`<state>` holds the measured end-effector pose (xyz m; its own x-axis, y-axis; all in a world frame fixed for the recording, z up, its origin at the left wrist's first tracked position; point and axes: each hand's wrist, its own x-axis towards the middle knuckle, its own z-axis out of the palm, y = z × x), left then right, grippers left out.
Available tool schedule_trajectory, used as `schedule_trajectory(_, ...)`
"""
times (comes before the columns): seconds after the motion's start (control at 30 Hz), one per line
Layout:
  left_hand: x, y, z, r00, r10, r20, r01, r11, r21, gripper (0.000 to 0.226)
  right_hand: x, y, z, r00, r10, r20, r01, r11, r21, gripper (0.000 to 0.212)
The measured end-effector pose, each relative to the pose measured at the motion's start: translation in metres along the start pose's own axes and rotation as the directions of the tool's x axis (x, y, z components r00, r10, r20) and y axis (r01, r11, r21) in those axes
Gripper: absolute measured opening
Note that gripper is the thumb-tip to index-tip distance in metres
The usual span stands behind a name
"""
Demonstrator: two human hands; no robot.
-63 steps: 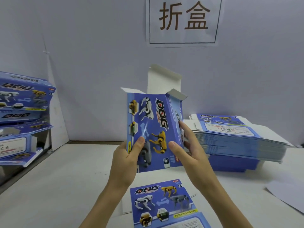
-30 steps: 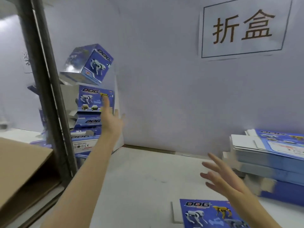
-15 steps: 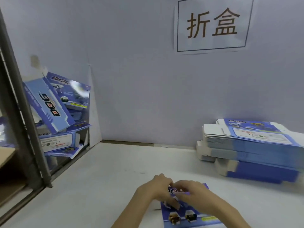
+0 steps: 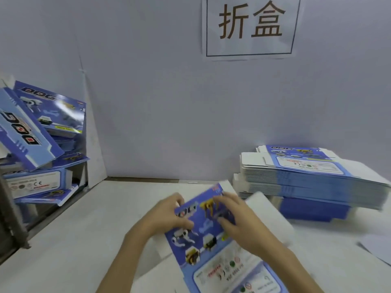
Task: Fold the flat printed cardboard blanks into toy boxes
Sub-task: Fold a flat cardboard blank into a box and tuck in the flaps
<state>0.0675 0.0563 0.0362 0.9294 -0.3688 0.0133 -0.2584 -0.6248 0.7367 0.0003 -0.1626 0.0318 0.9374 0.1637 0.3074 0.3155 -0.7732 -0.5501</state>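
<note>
My left fingers [image 4: 179, 203] curl over the top-left edge of the flat blank [image 4: 208, 235], thumb lying across its printed face, so the left hand [image 4: 167, 216] pinches that edge. My right fingers [image 4: 224, 199] are bent and pressed close together on the blank's upper right part, the thumb low on the print; the right hand [image 4: 239, 220] clamps the card between them, though motion blur hides the fingertips.

The blank sits low in the middle of my view, its far corner tipped up toward 12 o'clock and its near end running off toward 6 o'clock over the white table [image 4: 84, 240]. I cannot tell whether its near end touches the table.

At 3 o'clock from my hands, well apart, a stack of flat blanks [image 4: 313, 180] rests on the table. At 9 to 10 o'clock, folded boxes [image 4: 40, 132] are piled past the table's left edge. On the wall at 12 o'clock hangs a paper sign [image 4: 251, 26] with two characters.
</note>
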Motion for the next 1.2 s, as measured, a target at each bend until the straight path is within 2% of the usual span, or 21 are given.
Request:
schedule_trajectory(0.07, -0.008, 0.006, -0.024, 0.985, 0.062, -0.163, -0.100, 0.967, -0.235, 0.041, -0.001, -0.005, -0.006, 0.969, 0.003, -0.249, -0.004, 1.000, -0.006, 0.060)
schedule_trajectory(0.13, -0.019, 0.011, -0.045, 0.941, 0.102, -0.323, -0.244, 0.865, -0.437, 0.040, -0.003, -0.012, -0.013, 0.879, 0.024, -0.476, -0.010, 0.999, 0.032, 0.069)
schedule_trajectory(0.17, -0.024, 0.015, -0.051, 0.921, 0.107, -0.375, -0.306, 0.795, -0.524, 0.041, -0.004, -0.015, -0.015, 0.852, 0.052, -0.521, 0.001, 0.995, 0.101, 0.071)
schedule_trajectory(0.23, -0.029, 0.023, -0.055, 0.902, 0.119, -0.414, -0.382, 0.668, -0.639, 0.040, -0.005, -0.026, -0.020, 0.896, 0.143, -0.421, 0.028, 0.927, 0.374, 0.070)
schedule_trajectory(0.27, -0.030, 0.028, -0.054, 0.898, 0.137, -0.418, -0.404, 0.636, -0.658, 0.038, -0.006, -0.032, -0.021, 0.930, 0.155, -0.333, 0.048, 0.847, 0.529, 0.064)
schedule_trajectory(0.3, -0.031, 0.033, -0.052, 0.899, 0.163, -0.406, -0.413, 0.619, -0.668, 0.038, -0.006, -0.037, -0.022, 0.945, 0.148, -0.292, 0.081, 0.760, 0.645, 0.057)
schedule_trajectory(0.37, -0.032, 0.040, -0.048, 0.914, 0.243, -0.325, -0.405, 0.584, -0.703, 0.048, -0.006, -0.041, -0.025, 0.909, 0.185, -0.372, 0.164, 0.663, 0.730, 0.045)
schedule_trajectory(0.47, -0.037, 0.039, -0.046, 0.922, 0.352, -0.164, -0.330, 0.487, -0.809, 0.058, -0.008, -0.039, -0.035, 0.830, 0.263, -0.492, 0.283, 0.563, 0.777, 0.051)
schedule_trajectory(0.53, -0.039, 0.042, -0.037, 0.935, 0.352, -0.036, -0.237, 0.546, -0.803, 0.057, -0.008, -0.035, -0.040, 0.806, 0.303, -0.508, 0.294, 0.540, 0.789, 0.059)
schedule_trajectory(0.6, -0.037, 0.050, -0.020, 0.957, 0.289, 0.025, -0.183, 0.670, -0.719, 0.044, -0.006, -0.032, -0.039, 0.827, 0.281, -0.488, 0.221, 0.636, 0.740, 0.069)
schedule_trajectory(0.7, -0.035, 0.062, -0.002, 0.981, 0.194, -0.012, -0.155, 0.741, -0.653, 0.026, -0.005, -0.036, -0.035, 0.861, 0.221, -0.458, 0.063, 0.847, 0.527, 0.109)
schedule_trajectory(0.73, -0.036, 0.065, 0.001, 0.980, 0.194, -0.033, -0.172, 0.759, -0.628, 0.024, -0.007, -0.037, -0.034, 0.855, 0.187, -0.485, 0.019, 0.921, 0.389, 0.119)
schedule_trajectory(0.8, -0.037, 0.070, 0.003, 0.977, 0.204, -0.064, -0.206, 0.816, -0.541, 0.020, -0.009, -0.035, -0.030, 0.840, 0.029, -0.541, -0.032, 0.999, 0.003, 0.118)
schedule_trajectory(0.87, -0.037, 0.071, 0.005, 0.972, 0.226, -0.066, -0.229, 0.845, -0.482, 0.019, -0.010, -0.035, -0.025, 0.831, -0.121, -0.543, -0.009, 0.973, -0.230, 0.107)
schedule_trajectory(1.0, -0.039, 0.077, 0.007, 0.972, 0.213, -0.098, -0.234, 0.882, -0.410, 0.027, -0.009, -0.036, -0.027, 0.828, -0.251, -0.501, 0.126, 0.954, -0.270, 0.078)
schedule_trajectory(1.1, -0.041, 0.078, 0.008, 0.958, 0.240, -0.158, -0.281, 0.898, -0.339, 0.027, -0.010, -0.035, -0.032, 0.836, -0.332, -0.438, 0.237, 0.937, -0.258, 0.083)
schedule_trajectory(1.2, -0.038, 0.072, -0.005, 0.938, 0.244, -0.246, -0.319, 0.886, -0.337, 0.031, -0.010, -0.029, -0.044, 0.780, -0.388, -0.490, 0.275, 0.917, -0.289, 0.094)
